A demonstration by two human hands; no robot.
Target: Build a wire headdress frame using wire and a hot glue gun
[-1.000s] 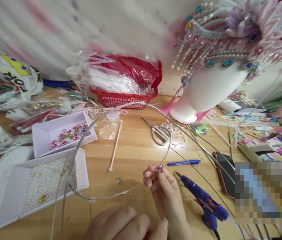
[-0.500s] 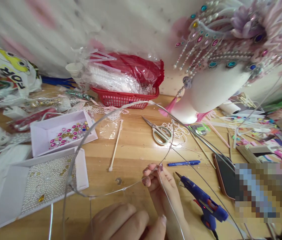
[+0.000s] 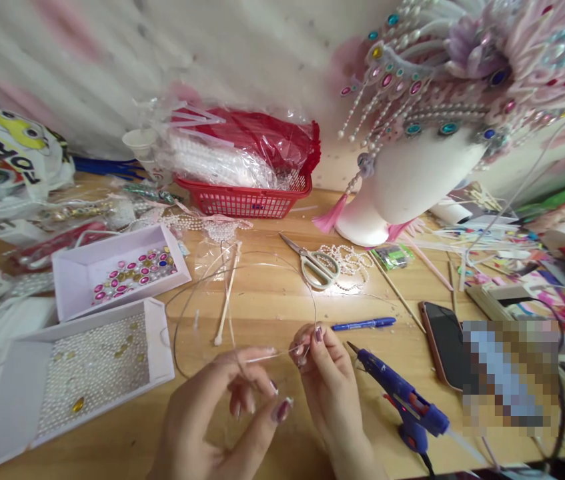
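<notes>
My right hand [image 3: 329,373] is closed in a pinch on a thin silver wire [image 3: 315,308]. From the pinch the wire curves up and left in a wide, faint loop over the table. My left hand [image 3: 222,413] is to the left, its thumb and index finger apart. A light strand runs from the right fingertips across to the left index finger, which it seems to touch. Right of my right hand lie a blue pen [image 3: 365,324] and a blue glue gun [image 3: 399,387].
Two white boxes hold gems [image 3: 132,275] and pearl beads [image 3: 97,373] at left. Scissors [image 3: 320,268] lie mid-table beside a pearl string [image 3: 355,267]. Behind stand a red basket [image 3: 247,203] and a white mannequin head [image 3: 407,180] wearing a jewelled headdress [image 3: 432,87]. A phone [image 3: 445,347] lies at right.
My left hand has lifted and opened its fingers, where before they were curled. The large wire loop has swung away from the camera and looks smaller. My right hand keeps its pinch.
</notes>
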